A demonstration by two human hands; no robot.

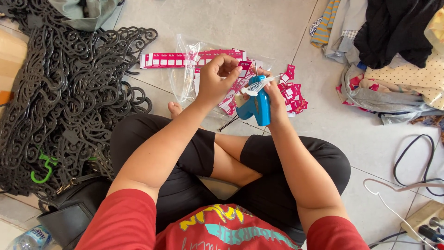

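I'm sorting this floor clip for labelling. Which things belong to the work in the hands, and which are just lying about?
In use:
- blue tagging gun, held in the right hand
- white fastener strip on the gun
- pink tag at the left hand
- loose pink tags and clear bag

Lying about:
- black ornate hangers
- clothes pile
- black handbag
- cables

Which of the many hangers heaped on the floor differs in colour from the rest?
The green hanger, low in the heap's left part; all the other hangers are black with scrollwork.
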